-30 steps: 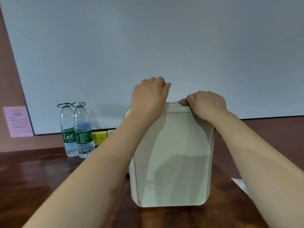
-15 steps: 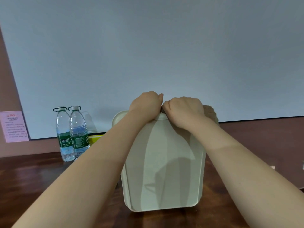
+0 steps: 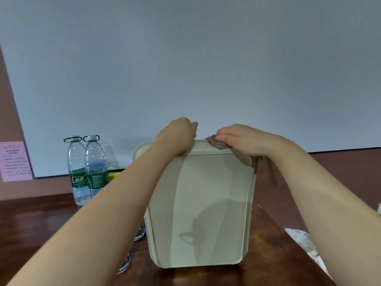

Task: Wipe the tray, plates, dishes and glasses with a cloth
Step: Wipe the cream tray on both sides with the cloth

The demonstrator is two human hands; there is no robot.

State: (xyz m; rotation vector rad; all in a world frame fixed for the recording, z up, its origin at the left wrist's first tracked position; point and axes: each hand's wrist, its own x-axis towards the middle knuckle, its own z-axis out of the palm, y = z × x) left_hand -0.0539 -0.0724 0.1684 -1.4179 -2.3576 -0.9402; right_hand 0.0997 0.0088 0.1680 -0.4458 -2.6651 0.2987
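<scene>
A cream plastic tray (image 3: 198,207) stands upright on its short edge on the dark wooden table (image 3: 37,228), its inner face towards me. My left hand (image 3: 178,135) grips the tray's top rim near the left corner. My right hand (image 3: 241,139) presses a small grey-brown cloth (image 3: 215,143) onto the top rim to the right of the middle; part of the cloth hangs down behind the tray's right edge. Plates, dishes and glasses are mostly hidden by the tray and my arms.
Two water bottles (image 3: 87,168) with green labels stand at the back left against the wall, beside a yellow box (image 3: 115,175). Patterned dishes (image 3: 132,250) show under my left forearm. A crumpled white plastic sheet (image 3: 305,244) lies at the right table edge.
My right hand has slid the cloth rightward along the tray's top rim, away from my left hand. The left hand keeps its grip and the tray stays upright.
</scene>
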